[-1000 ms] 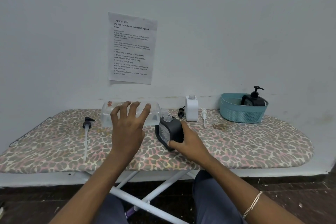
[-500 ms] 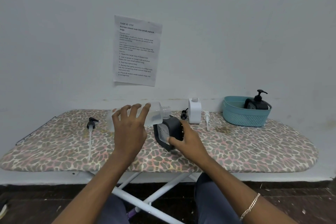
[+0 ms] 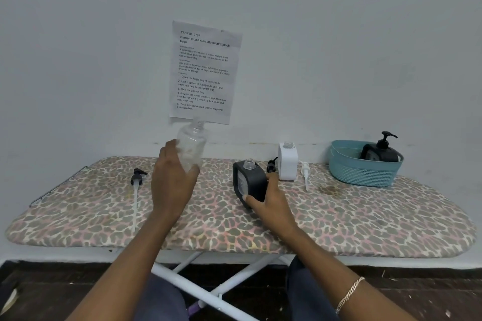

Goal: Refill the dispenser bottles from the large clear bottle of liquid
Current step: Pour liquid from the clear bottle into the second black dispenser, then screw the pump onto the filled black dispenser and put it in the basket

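My left hand (image 3: 173, 180) grips the large clear bottle (image 3: 191, 144), held nearly upright above the board with its open neck up. My right hand (image 3: 271, 200) holds the dark grey dispenser bottle (image 3: 249, 181), which stands with its neck open and no pump in it. Behind it stands a white dispenser bottle (image 3: 287, 161), also without a pump. A black pump (image 3: 271, 165) lies between these two bottles. A white pump (image 3: 305, 172) lies to the right of the white bottle.
A black pump with a long white tube (image 3: 135, 190) lies on the left of the leopard-print ironing board (image 3: 365, 221). A teal basket (image 3: 365, 167) at the back right holds another dark dispenser bottle (image 3: 379, 152) with its pump on. A paper sheet (image 3: 204, 70) hangs on the wall.
My left hand has lifted the clear bottle from lying sideways at the grey bottle's mouth to nearly upright, away to the left. My right hand keeps hold of the grey bottle.
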A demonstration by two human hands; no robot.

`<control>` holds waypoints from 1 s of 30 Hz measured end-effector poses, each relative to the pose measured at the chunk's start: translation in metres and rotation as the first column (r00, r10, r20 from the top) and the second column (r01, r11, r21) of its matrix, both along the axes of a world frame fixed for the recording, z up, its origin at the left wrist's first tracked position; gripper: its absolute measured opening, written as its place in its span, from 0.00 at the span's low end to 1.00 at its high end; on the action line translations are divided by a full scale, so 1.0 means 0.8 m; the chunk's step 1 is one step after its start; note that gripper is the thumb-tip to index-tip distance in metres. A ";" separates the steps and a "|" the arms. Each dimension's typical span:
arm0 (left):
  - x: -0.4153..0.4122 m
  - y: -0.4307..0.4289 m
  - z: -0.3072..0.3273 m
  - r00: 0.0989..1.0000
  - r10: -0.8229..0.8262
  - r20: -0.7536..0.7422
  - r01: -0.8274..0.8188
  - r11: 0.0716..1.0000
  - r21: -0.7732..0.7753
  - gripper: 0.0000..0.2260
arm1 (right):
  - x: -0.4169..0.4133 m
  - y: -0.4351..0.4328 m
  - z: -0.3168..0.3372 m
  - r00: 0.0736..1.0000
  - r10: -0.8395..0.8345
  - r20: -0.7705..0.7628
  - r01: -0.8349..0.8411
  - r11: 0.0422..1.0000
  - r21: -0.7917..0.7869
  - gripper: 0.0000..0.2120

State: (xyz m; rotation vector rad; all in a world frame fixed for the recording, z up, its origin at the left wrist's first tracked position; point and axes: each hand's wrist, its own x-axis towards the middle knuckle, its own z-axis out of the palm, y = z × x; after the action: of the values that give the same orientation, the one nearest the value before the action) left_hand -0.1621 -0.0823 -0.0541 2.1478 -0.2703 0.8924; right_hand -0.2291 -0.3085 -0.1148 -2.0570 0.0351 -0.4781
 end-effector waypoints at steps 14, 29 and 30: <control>0.075 0.006 -0.036 0.988 -0.020 -0.154 -0.007 0.984 -0.176 0.30 | 0.063 0.014 -0.006 0.998 -0.063 -0.003 0.063 0.996 0.064 0.25; 0.068 0.005 -0.049 0.986 -0.066 -0.151 0.025 0.965 -0.263 0.47 | 0.061 -0.003 0.011 0.997 -0.072 -0.003 0.072 0.997 -0.005 0.32; 0.063 0.005 -0.047 0.988 -0.058 -0.142 0.020 0.966 -0.259 0.49 | 0.059 -0.006 0.020 0.994 -0.101 0.040 0.102 0.994 -0.025 0.33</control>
State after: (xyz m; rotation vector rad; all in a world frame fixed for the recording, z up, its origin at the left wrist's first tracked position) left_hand -0.1118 -0.0785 -0.0914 1.9475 -0.1140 0.6995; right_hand -0.1818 -0.3135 -0.0984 -2.0794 0.1112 -0.5835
